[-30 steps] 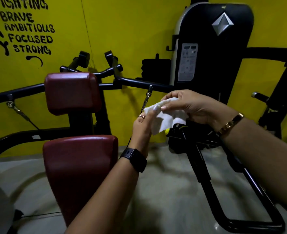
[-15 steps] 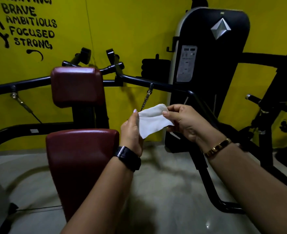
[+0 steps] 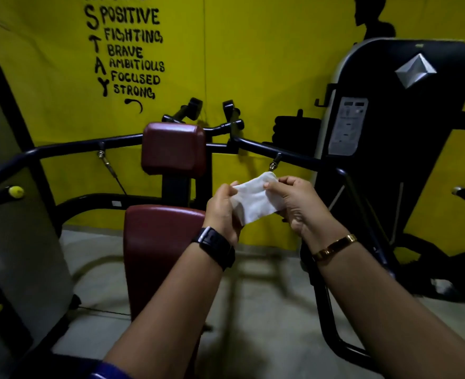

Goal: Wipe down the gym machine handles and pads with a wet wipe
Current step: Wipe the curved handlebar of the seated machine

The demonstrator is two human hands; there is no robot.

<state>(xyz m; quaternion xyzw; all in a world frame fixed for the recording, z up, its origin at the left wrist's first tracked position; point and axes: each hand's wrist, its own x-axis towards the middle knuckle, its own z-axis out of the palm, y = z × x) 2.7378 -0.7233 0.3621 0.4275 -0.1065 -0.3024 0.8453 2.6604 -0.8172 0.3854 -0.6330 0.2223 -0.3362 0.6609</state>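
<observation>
Hands meet in mid-air: the left hand (image 3: 223,209) pinches one end of the white wet wipe (image 3: 256,202) and the right hand (image 3: 299,206) pinches the other, the sheet stretched between them, clear of the machine. Just left of the left hand stands the lower red pad (image 3: 157,242), with the upper red pad (image 3: 173,147) above it and two black handles (image 3: 193,106) angled up behind. Floor (image 3: 266,310) shows between that pad and the black frame tube (image 3: 327,310) on the right. Yellow wall writing (image 3: 132,53) reads POSITIVE, FIGHTING, BRAVE, AMBITIOUS, FOCUSED, STRONG, with S-T-A-Y down its left side. A grey label (image 3: 347,125) on the black weight-stack cover (image 3: 406,149) is too small to read.
</observation>
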